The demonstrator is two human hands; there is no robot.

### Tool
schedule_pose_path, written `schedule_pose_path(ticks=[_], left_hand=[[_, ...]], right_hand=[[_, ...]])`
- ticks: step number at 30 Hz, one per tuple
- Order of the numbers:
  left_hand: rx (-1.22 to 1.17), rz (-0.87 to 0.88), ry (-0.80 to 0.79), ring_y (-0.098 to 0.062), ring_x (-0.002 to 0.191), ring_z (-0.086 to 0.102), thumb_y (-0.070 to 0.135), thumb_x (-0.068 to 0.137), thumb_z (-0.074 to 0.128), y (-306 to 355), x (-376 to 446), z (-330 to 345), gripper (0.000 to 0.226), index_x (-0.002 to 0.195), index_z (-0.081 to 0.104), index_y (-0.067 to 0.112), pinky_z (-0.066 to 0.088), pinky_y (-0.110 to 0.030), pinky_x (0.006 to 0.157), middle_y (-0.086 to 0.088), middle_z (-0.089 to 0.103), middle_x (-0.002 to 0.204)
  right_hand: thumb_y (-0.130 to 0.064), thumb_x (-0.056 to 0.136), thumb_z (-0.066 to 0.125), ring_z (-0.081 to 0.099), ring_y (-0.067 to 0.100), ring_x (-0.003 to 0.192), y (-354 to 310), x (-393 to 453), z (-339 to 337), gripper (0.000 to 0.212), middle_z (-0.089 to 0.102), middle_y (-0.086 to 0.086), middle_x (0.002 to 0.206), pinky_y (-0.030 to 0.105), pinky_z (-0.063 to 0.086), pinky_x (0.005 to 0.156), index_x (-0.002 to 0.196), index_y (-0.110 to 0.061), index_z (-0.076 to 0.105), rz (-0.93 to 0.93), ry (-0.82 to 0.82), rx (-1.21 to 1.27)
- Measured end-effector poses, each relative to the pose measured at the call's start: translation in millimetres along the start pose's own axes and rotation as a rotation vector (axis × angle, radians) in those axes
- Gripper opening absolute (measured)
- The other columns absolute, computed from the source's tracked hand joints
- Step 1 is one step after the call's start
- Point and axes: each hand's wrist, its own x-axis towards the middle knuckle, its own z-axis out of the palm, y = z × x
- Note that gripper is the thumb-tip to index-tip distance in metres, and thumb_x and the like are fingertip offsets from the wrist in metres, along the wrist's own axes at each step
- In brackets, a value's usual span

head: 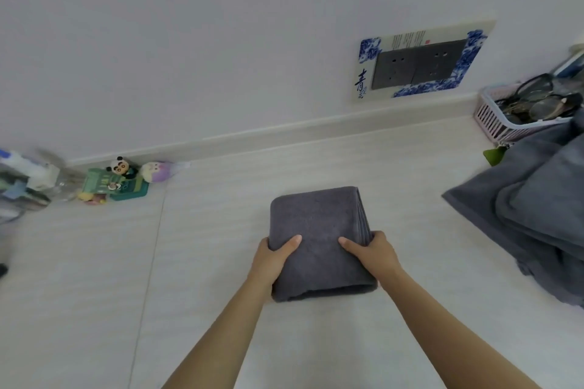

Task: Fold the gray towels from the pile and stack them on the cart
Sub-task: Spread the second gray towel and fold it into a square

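We held the folded gray towel point(319, 240) between both hands near the middle of the pale tabletop point(221, 262), its folded layers showing along the right edge. Our left hand point(273, 257) gripped the towel's left side, thumb laid on top and fingers curled beneath the edge, out of sight. Our right hand point(373, 254) gripped the right side the same way, thumb on the upper face and the rest wrapped round the stacked layers. Both grips were closed on the cloth, each pinching it between thumb and fingers. Whether the towel rested on the tabletop or was raised slightly off it, we could not tell. To our right, well apart from the folded piece, lay the pile of unfolded gray towels point(537, 208), rumpled and running off the frame's edge. Behind that pile stood a pink slotted basket point(493, 117) holding dark items, among them what looked like eyeglasses. On the white wall point(221, 41) beyond the tabletop was a gray double socket point(417, 68) framed by a blue-and-white patterned surround. At the far left, against the wall's base, sat a small panda figure point(119, 166), a pale purple plush toy point(155, 171) and a green tray point(129, 191) beside them, with blurred clutter further left.
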Motion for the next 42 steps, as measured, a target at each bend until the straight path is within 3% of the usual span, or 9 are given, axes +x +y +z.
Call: schedule_pose_path(ticks=[3, 9, 13, 17, 21, 26, 29, 34, 42], left_hand=[[-0.222, -0.138, -0.186, -0.024, 0.095, 0.069, 0.035, 0.077, 0.075, 6.0, -9.5, -28.6, 0.050, 0.117, 0.059, 0.011, 0.056, -0.031, 0.071, -0.008, 0.072, 0.104], [-0.357, -0.074, -0.121, -0.029, 0.100, 0.067, 0.033, 0.073, 0.077, -6.3, -30.6, -97.1, 0.056, 0.120, 0.059, 0.008, 0.054, -0.041, 0.087, -0.012, 0.071, 0.107], [-0.409, 0.046, -0.021, -0.029, 0.100, 0.068, 0.034, 0.074, 0.076, 6.4, -59.9, -162.5, 0.055, 0.121, 0.060, 0.008, 0.054, -0.042, 0.087, -0.012, 0.071, 0.108], [-0.437, 0.219, 0.146, -0.028, 0.095, 0.069, 0.035, 0.078, 0.073, 36.3, -105.1, -244.7, 0.050, 0.119, 0.060, 0.012, 0.055, -0.041, 0.081, -0.009, 0.072, 0.106], [-0.426, 0.436, 0.348, -0.024, 0.099, 0.068, 0.044, 0.076, 0.073, 65.1, -153.4, -325.2, 0.061, 0.127, 0.052, 0.019, 0.055, -0.044, 0.087, -0.004, 0.068, 0.114], [-0.404, 0.657, 0.509, -0.018, 0.100, 0.066, 0.043, 0.078, 0.073, 94.8, -222.6, -404.2, 0.052, 0.123, 0.050, 0.030, 0.053, -0.042, 0.090, 0.005, 0.067, 0.113], [-0.400, 0.761, 0.588, -0.017, 0.101, 0.066, 0.038, 0.082, 0.070, 103.6, -255.5, -447.1, 0.053, 0.128, 0.047, 0.029, 0.054, -0.038, 0.086, 0.003, 0.065, 0.116], [-0.512, 0.769, 0.675, -0.020, 0.095, 0.066, 0.028, 0.087, 0.066, 104.1, -283.9, -487.1, 0.046, 0.127, 0.044, 0.028, 0.052, -0.031, 0.069, 0.000, 0.064, 0.111], [-0.690, 0.681, 0.883, -0.031, 0.098, 0.065, 0.022, 0.087, 0.066, 71.8, -267.9, -552.8, 0.054, 0.135, 0.044, 0.012, 0.055, -0.036, 0.073, -0.014, 0.064, 0.117]], right_hand=[[-0.047, 0.071, 0.077, 0.063, 0.023, 0.093, -6.0, -6.9, 8.2, 0.071, 0.065, 0.008, 0.109, 0.027, 0.053, 0.070, 0.121, -0.001, 0.055, 0.081, -0.190, 0.141], [-0.043, 0.077, 0.072, 0.067, 0.015, 0.091, -48.6, -45.0, 51.7, 0.047, 0.069, 0.000, 0.103, 0.022, 0.053, 0.067, 0.111, -0.013, 0.060, -0.062, -0.444, 0.205], [-0.040, 0.080, 0.070, 0.069, 0.017, 0.095, -101.4, -74.9, 95.7, 0.044, 0.071, 0.001, 0.106, 0.031, 0.056, 0.081, 0.114, -0.014, 0.062, -0.230, -0.545, 0.212], [-0.038, 0.083, 0.067, 0.069, 0.017, 0.093, -176.3, -120.6, 148.0, 0.039, 0.071, 0.002, 0.105, 0.030, 0.056, 0.079, 0.114, -0.013, 0.062, -0.407, -0.603, 0.179], [-0.037, 0.086, 0.064, 0.070, 0.016, 0.091, -252.6, -175.8, 192.2, 0.034, 0.072, 0.001, 0.103, 0.030, 0.056, 0.079, 0.111, -0.015, 0.064, -0.572, -0.688, 0.157], [-0.036, 0.086, 0.063, 0.071, 0.016, 0.088, -332.9, -238.4, 242.6, 0.030, 0.074, 0.001, 0.098, 0.025, 0.054, 0.072, 0.107, -0.014, 0.065, -0.724, -0.781, 0.156], [-0.032, 0.087, 0.063, 0.071, 0.018, 0.088, -373.8, -275.1, 271.9, 0.027, 0.074, 0.004, 0.095, 0.027, 0.052, 0.073, 0.104, -0.011, 0.067, -0.794, -0.846, 0.152], [-0.029, 0.087, 0.065, 0.069, 0.021, 0.091, -416.1, -303.3, 318.5, 0.029, 0.074, 0.008, 0.096, 0.026, 0.051, 0.072, 0.103, -0.005, 0.069, -0.800, -0.941, 0.097], [-0.030, 0.082, 0.070, 0.065, 0.030, 0.102, -446.9, -315.8, 414.8, 0.037, 0.070, 0.016, 0.106, 0.034, 0.052, 0.085, 0.107, -0.002, 0.068, -0.725, -1.111, -0.039]])
